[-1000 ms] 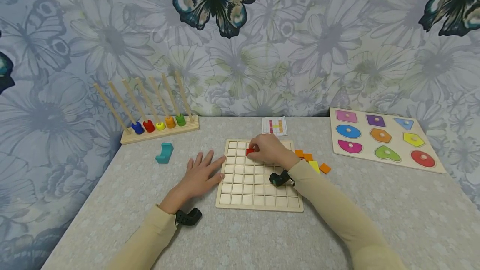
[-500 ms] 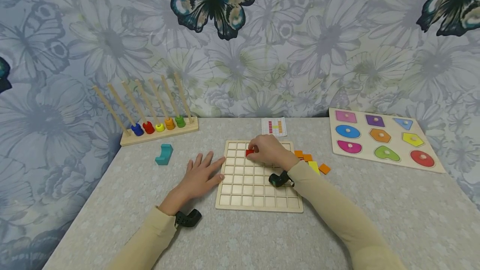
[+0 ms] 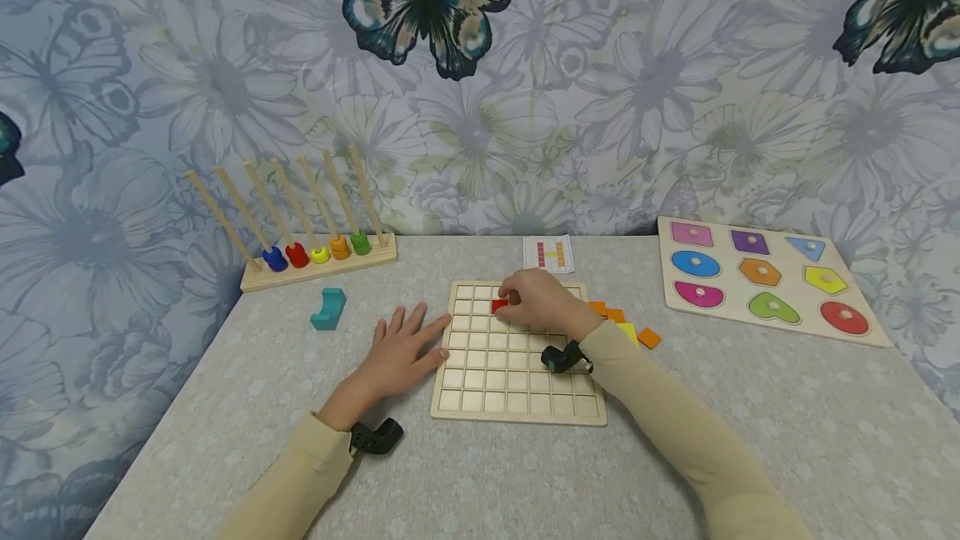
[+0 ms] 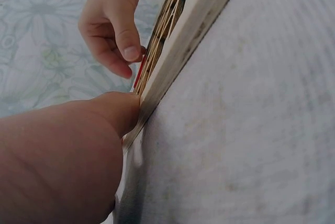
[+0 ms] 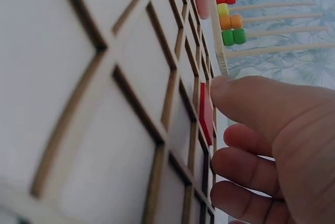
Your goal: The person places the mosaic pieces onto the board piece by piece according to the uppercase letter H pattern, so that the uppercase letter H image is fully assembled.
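A wooden grid board (image 3: 495, 394) with square cells lies on the table. One red square tile (image 5: 207, 113) sits in a cell of an upper row. My right hand (image 3: 542, 300) is over the board, fingers loosely bent. In the right wrist view its thumb tip lies right beside the tile, while the index fingertip shows a small gap from it. My left hand (image 3: 397, 355) is spread flat on the table, its thumb and index fingertips at the board's left edge. The left wrist view shows its thumb (image 4: 123, 111) against that edge.
Loose orange tiles (image 3: 649, 337) and a yellow tile (image 3: 628, 332) lie right of the board. Behind it is a pattern card (image 3: 547, 253). A peg rack (image 3: 322, 265) with coloured beads and a teal block (image 3: 328, 309) are left; a shape puzzle (image 3: 772, 286) is right.
My right hand has shifted very slightly to the right over the red tile, which keeps its place in the cell. My left hand has not moved on the table.
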`<state>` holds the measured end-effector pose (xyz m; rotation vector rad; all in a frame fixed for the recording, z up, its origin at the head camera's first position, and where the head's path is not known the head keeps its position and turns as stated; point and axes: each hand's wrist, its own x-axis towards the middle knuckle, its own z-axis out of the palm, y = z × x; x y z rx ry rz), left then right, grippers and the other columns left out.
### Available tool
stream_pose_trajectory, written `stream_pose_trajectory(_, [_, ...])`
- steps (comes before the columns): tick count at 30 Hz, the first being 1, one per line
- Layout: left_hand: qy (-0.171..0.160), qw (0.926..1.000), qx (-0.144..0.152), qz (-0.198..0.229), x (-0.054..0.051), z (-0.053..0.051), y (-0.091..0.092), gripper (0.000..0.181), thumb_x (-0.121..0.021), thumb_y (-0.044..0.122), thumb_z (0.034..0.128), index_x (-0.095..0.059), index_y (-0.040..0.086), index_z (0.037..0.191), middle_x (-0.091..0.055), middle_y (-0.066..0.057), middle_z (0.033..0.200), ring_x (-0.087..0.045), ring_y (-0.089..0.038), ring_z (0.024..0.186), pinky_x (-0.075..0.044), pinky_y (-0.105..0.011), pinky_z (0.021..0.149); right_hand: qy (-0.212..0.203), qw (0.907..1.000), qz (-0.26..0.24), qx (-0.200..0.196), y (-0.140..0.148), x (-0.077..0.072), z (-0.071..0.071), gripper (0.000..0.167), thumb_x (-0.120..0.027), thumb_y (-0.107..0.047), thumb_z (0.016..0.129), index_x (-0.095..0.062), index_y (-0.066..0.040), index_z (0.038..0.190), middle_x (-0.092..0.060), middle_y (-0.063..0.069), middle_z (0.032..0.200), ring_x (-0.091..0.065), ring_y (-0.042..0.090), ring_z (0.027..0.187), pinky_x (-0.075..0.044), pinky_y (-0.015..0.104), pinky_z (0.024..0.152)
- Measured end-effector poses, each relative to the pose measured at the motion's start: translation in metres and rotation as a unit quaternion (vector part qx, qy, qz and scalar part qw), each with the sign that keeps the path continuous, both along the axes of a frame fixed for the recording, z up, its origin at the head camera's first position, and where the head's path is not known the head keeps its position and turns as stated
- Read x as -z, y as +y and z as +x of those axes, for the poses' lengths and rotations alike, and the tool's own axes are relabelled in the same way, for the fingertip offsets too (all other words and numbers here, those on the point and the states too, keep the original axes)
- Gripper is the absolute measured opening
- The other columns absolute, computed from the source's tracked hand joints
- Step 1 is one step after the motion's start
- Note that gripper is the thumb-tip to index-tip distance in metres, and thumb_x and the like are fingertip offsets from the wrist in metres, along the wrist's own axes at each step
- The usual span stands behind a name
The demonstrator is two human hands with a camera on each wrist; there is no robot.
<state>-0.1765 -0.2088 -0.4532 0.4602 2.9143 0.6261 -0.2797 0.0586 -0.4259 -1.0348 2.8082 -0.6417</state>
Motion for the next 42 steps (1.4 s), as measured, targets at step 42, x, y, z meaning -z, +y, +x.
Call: stream_pose_trajectory(42, [0.014, 0.9999, -0.003, 0.001, 0.005, 0.003, 0.002, 0.059, -0.054, 0.041, 0.1051, -0.04, 0.019, 0.159, -0.02, -0.028, 0.167, -0.007, -0.059, 0.153, -0.005, -0.081, 0.115, 0.007, 0.997, 0.026, 0.072, 0.131, -0.002, 0.039, 0.03, -0.08, -0.018, 0.088, -0.077, -0.001, 0.112, -0.068, 0.001, 0.08, -0.052, 0.013, 0.072, -0.047, 0.026, 0.067])
